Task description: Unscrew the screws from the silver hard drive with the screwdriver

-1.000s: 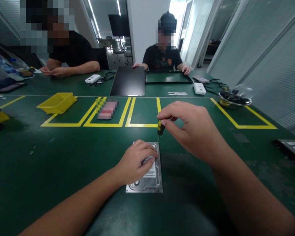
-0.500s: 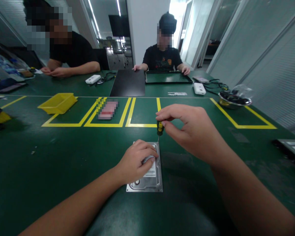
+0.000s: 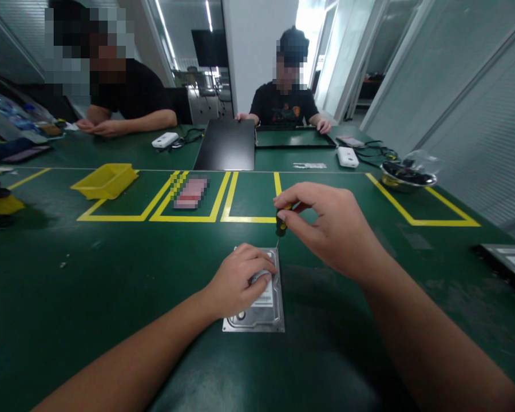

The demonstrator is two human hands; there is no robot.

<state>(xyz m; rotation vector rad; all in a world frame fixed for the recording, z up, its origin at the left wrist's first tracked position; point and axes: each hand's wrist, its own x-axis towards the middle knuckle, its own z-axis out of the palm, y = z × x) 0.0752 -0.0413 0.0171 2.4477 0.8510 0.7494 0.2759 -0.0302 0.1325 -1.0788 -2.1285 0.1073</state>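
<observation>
A silver hard drive [image 3: 257, 321] with a white label lies flat on the green table in front of me. My left hand [image 3: 242, 280] rests across its upper part, fingers bent and holding it, so much of the cover is hidden. Pinched between the thumb and fingers of my right hand [image 3: 326, 229] is a small black and yellow screwdriver [image 3: 281, 227]. Its thin shaft points down, slightly tilted, and the tip meets the drive's far right corner. Whether a screw sits under the tip is too small to tell.
Beyond the drive are a yellow bin [image 3: 105, 182], a blurred pinkish object [image 3: 191, 193] and yellow tape outlines. To the right stand a metal bowl [image 3: 407, 178] and another drive-like device [image 3: 508, 266]. Across the table, a person holds a black panel [image 3: 227, 146] and a frame; another sits left.
The screwdriver's handle leans slightly more to the right, and my right fingers have shifted a little on it. My left hand stays on the drive. The whole view has moved slightly.
</observation>
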